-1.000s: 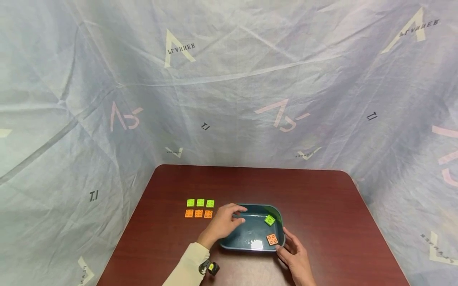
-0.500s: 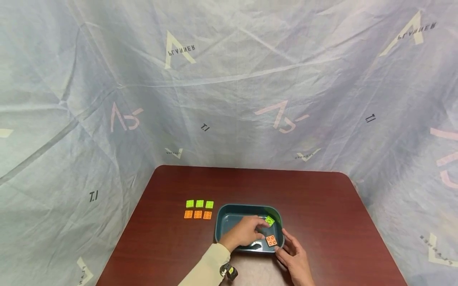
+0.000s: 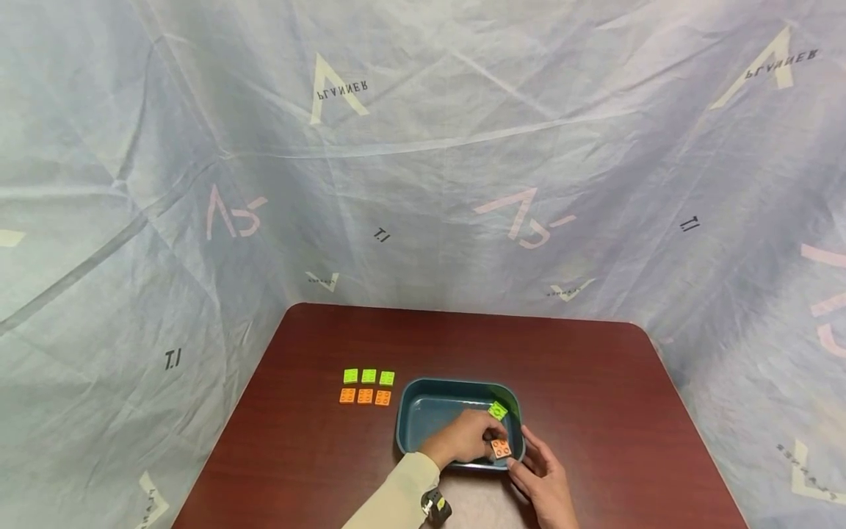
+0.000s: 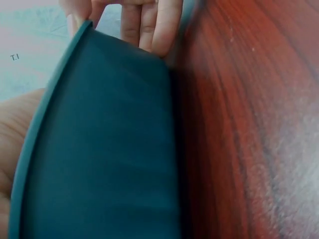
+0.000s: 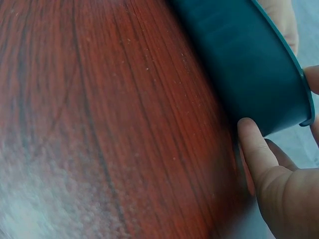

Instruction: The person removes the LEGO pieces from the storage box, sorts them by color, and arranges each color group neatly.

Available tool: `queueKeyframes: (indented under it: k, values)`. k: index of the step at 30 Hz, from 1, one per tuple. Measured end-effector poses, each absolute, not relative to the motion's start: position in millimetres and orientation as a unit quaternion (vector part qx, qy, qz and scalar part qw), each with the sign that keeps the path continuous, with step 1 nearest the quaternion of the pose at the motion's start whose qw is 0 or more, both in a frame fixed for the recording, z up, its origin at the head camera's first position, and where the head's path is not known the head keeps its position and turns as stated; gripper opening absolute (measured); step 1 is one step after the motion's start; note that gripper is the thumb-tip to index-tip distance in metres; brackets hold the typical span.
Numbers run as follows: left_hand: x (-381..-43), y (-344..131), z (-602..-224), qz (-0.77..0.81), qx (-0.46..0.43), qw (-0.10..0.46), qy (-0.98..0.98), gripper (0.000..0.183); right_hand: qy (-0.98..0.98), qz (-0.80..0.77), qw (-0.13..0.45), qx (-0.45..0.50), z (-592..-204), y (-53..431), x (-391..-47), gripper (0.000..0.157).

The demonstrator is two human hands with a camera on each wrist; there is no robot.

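Observation:
A dark teal rectangular tray [image 3: 423, 400] sits on the table. Inside its right end lie a green toy brick [image 3: 498, 410] and, nearer the front, an orange toy brick [image 3: 501, 449]. My left hand [image 3: 465, 435] reaches into the tray, its thumb and index finger pinching the orange brick at its left and far sides. At the tray's front right corner my right hand [image 3: 543, 476] grips from outside, thumb at the front wall and fingers along the right side. In the right wrist view the right thumb [image 5: 254, 142] presses low on the tray wall [image 5: 254, 74].
Left of the tray, toy bricks lie in two rows: three green bricks [image 3: 369, 376] behind three orange bricks [image 3: 365, 397]. The reddish-brown table [image 3: 595, 382] is enclosed by grey fabric sheets [image 3: 423, 184] behind and at both sides.
My left hand has moved from the tray's left end across to the orange brick at its right end, and its fingers have closed on it. The right hand keeps its place at the corner.

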State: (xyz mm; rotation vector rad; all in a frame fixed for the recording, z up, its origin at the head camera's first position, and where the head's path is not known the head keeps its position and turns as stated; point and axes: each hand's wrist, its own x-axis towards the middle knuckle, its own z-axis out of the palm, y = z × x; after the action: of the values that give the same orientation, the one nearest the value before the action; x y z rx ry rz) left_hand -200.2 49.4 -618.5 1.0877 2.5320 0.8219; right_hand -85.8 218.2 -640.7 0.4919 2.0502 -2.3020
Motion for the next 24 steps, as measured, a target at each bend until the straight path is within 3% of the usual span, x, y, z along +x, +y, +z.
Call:
queueKeyframes:
  k: [8, 24]
  values:
    - [-198, 54, -623, 0.270, 0.378, 0.132, 0.876, 0.047, 0.653, -0.744, -0.006, 0.142, -642, 216, -85, 0.076]
    - [-199, 64, -626, 0.230, 0.364, 0.107, 0.896, 0.040, 0.645, -0.745, 0.010, 0.168, -641, 217, -88, 0.080]
